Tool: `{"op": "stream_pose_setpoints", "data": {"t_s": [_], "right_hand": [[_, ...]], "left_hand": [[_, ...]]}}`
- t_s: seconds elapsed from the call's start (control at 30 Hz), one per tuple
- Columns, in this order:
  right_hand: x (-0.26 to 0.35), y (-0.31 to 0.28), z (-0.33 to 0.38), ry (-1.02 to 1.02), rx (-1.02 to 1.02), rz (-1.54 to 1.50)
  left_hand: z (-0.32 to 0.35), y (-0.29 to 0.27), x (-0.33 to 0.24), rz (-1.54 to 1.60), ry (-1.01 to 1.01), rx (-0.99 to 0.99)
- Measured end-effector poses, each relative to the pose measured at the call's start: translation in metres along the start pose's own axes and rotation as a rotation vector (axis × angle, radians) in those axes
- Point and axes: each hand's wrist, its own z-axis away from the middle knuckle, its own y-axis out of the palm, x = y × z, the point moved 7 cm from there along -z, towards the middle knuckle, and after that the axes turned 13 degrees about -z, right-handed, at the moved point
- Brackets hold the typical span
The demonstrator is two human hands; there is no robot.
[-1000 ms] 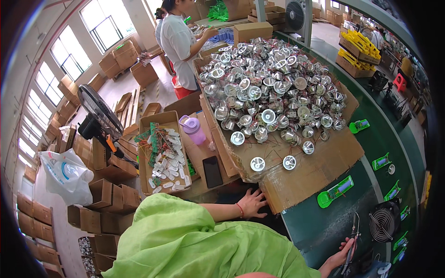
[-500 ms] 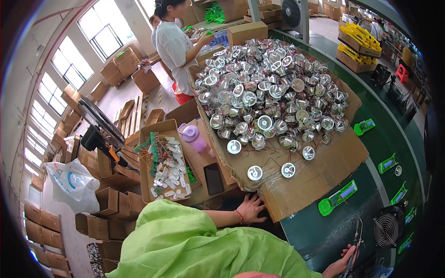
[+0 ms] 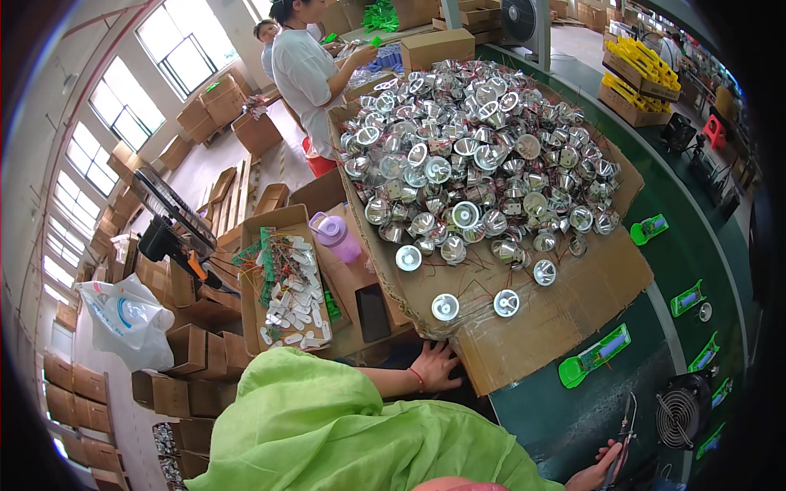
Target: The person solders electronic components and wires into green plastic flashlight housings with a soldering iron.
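Observation:
My left hand (image 3: pixel 435 367) lies with spread fingers at the table's near edge, beside the cardboard flap (image 3: pixel 524 348), holding nothing. At the lower right my right hand (image 3: pixel 596 470) is closed around a soldering iron (image 3: pixel 625 438), whose thin metal end points away from me. Ahead of that hand, on the green table (image 3: pixel 544 430), lies a green plastic lamp housing (image 3: pixel 595 356) with a violet cylindrical cell in it. A large heap of silver reflector cups (image 3: pixel 479 164) with red and dark wires fills the cardboard; a few cups (image 3: pixel 507 303) sit apart near its front.
A small black fan (image 3: pixel 678 413) stands right of my right hand. More green housings (image 3: pixel 687 298) line the right side. On the left are a box of white parts and circuit boards (image 3: pixel 295 299), a purple bottle (image 3: pixel 334 236), a phone (image 3: pixel 374 313) and a standing fan (image 3: pixel 176 221). Another person (image 3: pixel 307 74) works beyond.
The view has shifted slightly. My left hand stays spread at the edge, and my right hand still holds the soldering iron. The person beyond has raised a hand holding a small green part.

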Motion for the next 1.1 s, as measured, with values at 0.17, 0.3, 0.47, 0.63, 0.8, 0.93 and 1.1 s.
{"op": "stream_pose_setpoints", "data": {"t_s": [0.17,0.3,0.47,0.63,0.8,0.93,1.1], "right_hand": [[-0.01,-0.004,0.0,-0.018,-0.059,-0.082],[-0.003,-0.001,0.0,-0.028,-0.072,-0.135],[-0.001,-0.002,-0.001,-0.036,-0.049,-0.029],[-0.005,-0.003,-0.002,-0.012,-0.062,-0.03],[-0.002,-0.002,-0.001,-0.051,-0.042,-0.043],[-0.001,0.0,-0.001,-0.052,-0.026,-0.041],[-0.001,-0.002,0.001,-0.024,-0.044,-0.032]], "left_hand": [[0.001,-0.001,0.005,-0.013,-0.03,-0.015],[-0.001,0.005,0.003,-0.013,-0.035,-0.039],[-0.002,0.01,0.003,-0.02,-0.022,-0.049],[-0.004,0.012,0.004,-0.027,-0.018,-0.067],[-0.004,0.011,0.003,-0.009,-0.01,-0.037],[-0.003,0.007,0.004,-0.025,-0.025,-0.079],[-0.002,0.007,0.003,-0.015,-0.031,-0.002]]}}
